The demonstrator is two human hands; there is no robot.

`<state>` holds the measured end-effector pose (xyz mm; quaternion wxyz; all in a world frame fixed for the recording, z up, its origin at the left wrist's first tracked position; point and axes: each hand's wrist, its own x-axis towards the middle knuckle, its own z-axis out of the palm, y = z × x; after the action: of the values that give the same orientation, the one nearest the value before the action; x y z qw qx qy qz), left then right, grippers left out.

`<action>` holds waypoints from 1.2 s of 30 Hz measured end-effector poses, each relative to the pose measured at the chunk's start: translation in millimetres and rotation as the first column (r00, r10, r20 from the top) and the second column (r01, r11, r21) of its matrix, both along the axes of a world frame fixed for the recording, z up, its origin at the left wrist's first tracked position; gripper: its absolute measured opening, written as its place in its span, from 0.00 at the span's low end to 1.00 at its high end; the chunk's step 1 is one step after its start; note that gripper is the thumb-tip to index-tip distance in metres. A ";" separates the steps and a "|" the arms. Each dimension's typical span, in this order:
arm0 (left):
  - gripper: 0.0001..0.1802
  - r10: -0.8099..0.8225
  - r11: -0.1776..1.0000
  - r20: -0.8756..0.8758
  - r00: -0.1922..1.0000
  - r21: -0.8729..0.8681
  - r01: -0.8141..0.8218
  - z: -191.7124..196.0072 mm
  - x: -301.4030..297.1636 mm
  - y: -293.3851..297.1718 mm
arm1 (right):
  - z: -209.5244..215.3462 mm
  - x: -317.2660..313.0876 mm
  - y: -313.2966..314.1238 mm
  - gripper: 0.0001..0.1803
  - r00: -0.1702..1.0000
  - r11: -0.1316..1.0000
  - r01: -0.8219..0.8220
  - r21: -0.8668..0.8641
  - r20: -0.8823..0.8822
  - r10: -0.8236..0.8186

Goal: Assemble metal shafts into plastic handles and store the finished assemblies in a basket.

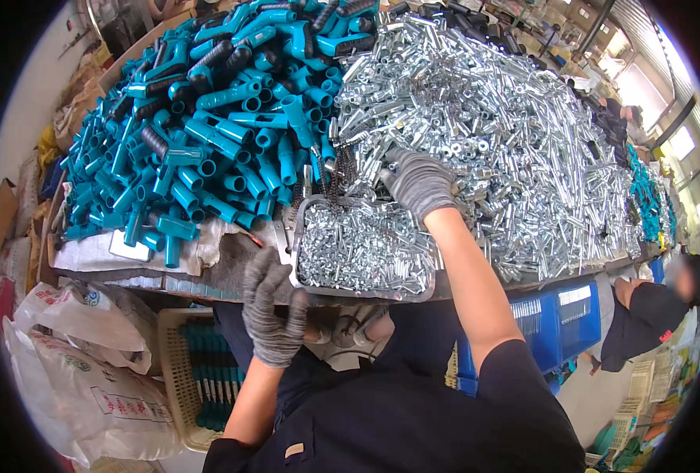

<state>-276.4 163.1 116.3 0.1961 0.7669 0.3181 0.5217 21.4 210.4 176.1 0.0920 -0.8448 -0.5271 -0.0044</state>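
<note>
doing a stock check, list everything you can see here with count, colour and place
teal plastic handles: big heap, teal with black grips, table left
metal parts: huge heap, silver, table centre and right
metal tray: one, grey, full of small silver pieces, table's near edge
sacks: several, white, floor left
crate: one, blue, under table right
basket: one, cream, under table
other person: one, dark top, right
left hand: grey glove, at tray's left corner
right hand: grey glove, on silver heap

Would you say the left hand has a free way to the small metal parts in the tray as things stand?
Probably yes: the left hand rests at the tray edge, and the small metal parts lie uncovered beside it, with nothing between.
</note>
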 end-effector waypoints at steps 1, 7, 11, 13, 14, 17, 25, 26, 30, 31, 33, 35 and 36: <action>0.18 -0.044 0.998 0.017 0.999 -0.050 0.045 -0.7 5.7 -1.8 | 0.8 -2.2 2.7 0.24 0.996 0.996 -0.087 -0.009 -0.012 0.087; 0.15 -0.138 0.983 -0.072 0.988 -0.136 0.127 -2.7 16.1 2.4 | -2.7 4.6 37.4 0.23 0.979 0.987 0.149 -0.063 -0.131 -0.156; 0.11 -0.140 0.975 -0.059 0.988 -0.184 0.128 -6.0 18.7 1.4 | 7.9 -3.0 42.7 0.21 0.956 0.977 0.211 -0.001 -0.209 -0.206; 0.11 -0.183 0.957 -0.019 0.983 -0.233 0.173 -2.9 27.6 2.4 | 8.7 5.9 46.2 0.20 0.955 0.978 0.204 -0.044 -0.210 -0.209; 0.10 -0.189 0.955 -0.021 0.982 -0.238 0.179 -1.7 29.2 2.2 | -2.0 8.6 53.7 0.29 0.948 0.978 0.207 -0.024 -0.242 -0.206; 0.09 -0.197 0.949 -0.005 0.980 -0.253 0.189 -2.4 37.6 2.7 | -18.4 12.1 62.4 0.30 0.942 0.973 0.231 0.009 -0.252 -0.221; 0.09 -0.240 0.948 0.007 0.971 -0.216 0.236 -4.7 54.3 9.2 | -20.2 2.3 56.6 0.28 0.950 0.976 0.154 0.153 -0.295 -0.104; 0.09 -0.235 0.942 0.033 0.971 -0.237 0.236 -5.0 55.4 9.4 | -19.1 0.3 56.3 0.28 0.944 0.981 0.159 0.115 -0.309 -0.117; 0.09 -0.230 0.942 0.053 0.972 -0.238 0.236 -5.4 55.4 12.5 | -33.1 -4.7 58.0 0.26 0.997 0.963 0.044 0.267 -0.076 -0.024; 0.09 -0.215 0.946 0.054 0.975 -0.235 0.222 -4.6 51.8 14.7 | -27.8 -10.9 57.6 0.26 0.997 0.964 0.035 0.265 -0.076 -0.015; 0.12 -0.215 0.958 0.038 0.976 -0.186 0.218 -11.0 42.5 27.2 | -2.4 -24.7 51.8 0.23 0.986 0.954 0.042 0.297 -0.168 0.009; 0.17 -0.072 0.965 0.139 0.988 -0.240 0.105 -6.1 40.2 34.8 | 27.9 -48.0 29.5 0.20 0.924 0.934 -0.143 0.326 -0.295 0.244; 0.29 -0.114 0.941 0.188 0.976 -0.294 0.166 -3.2 41.9 40.3 | 39.3 -60.0 17.0 0.21 0.863 0.916 -0.278 0.290 -0.343 0.371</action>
<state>-234.5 203.4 113.1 0.3760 0.7010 0.3222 0.5132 -38.6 227.4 215.4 0.2922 -0.7104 -0.6292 0.1186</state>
